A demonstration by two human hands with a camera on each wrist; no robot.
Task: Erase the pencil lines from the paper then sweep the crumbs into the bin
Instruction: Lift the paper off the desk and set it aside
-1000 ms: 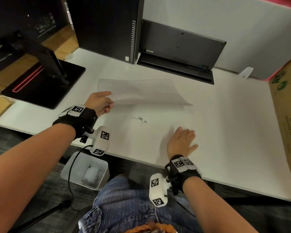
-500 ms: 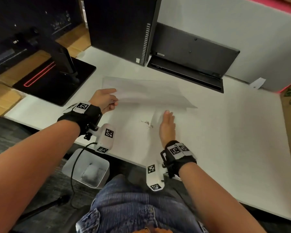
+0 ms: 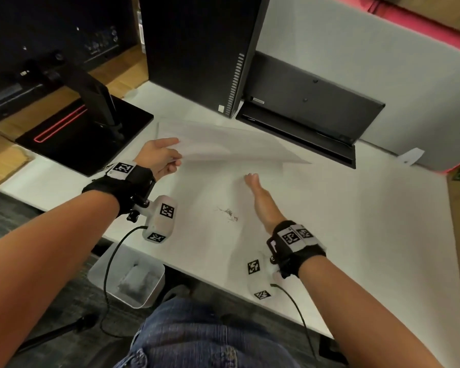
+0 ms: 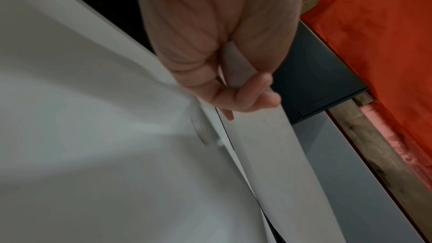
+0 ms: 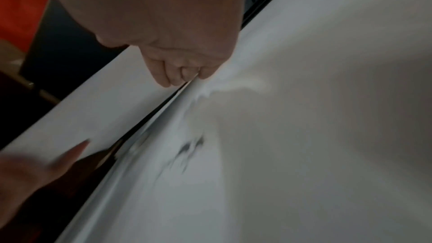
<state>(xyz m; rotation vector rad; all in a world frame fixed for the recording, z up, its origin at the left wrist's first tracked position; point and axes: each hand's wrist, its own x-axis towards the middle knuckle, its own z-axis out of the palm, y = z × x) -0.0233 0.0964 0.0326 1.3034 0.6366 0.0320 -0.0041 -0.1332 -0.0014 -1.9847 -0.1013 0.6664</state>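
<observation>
Head view: my left hand (image 3: 160,158) pinches the near-left corner of the thin white sheet of paper (image 3: 231,144) between thumb and curled fingers, holding that edge lifted off the white tabletop (image 3: 356,221). My right hand (image 3: 260,200) stands on its outer edge on the tabletop, fingers straight and together, holding nothing. The small dark scatter of eraser crumbs (image 3: 227,213) lies on the tabletop just left of that hand, near the front edge. The translucent grey plastic bin (image 3: 128,280) sits on the floor below the tabletop's near edge, under my left wrist. A black monitor stand with a red line (image 3: 83,134) is at far left; a black computer tower (image 3: 197,49) stands at the far side.

Left wrist view: my left hand (image 4: 222,62) has its fingers (image 4: 247,97) curled round the paper's (image 4: 268,154) edge, the sheet raised above the tabletop (image 4: 93,136).

Right wrist view: blurred. My right hand (image 5: 177,47) touches the tabletop (image 5: 327,136) with extended fingers (image 5: 168,75); the crumbs (image 5: 189,147) show as dark smears near it.
</observation>
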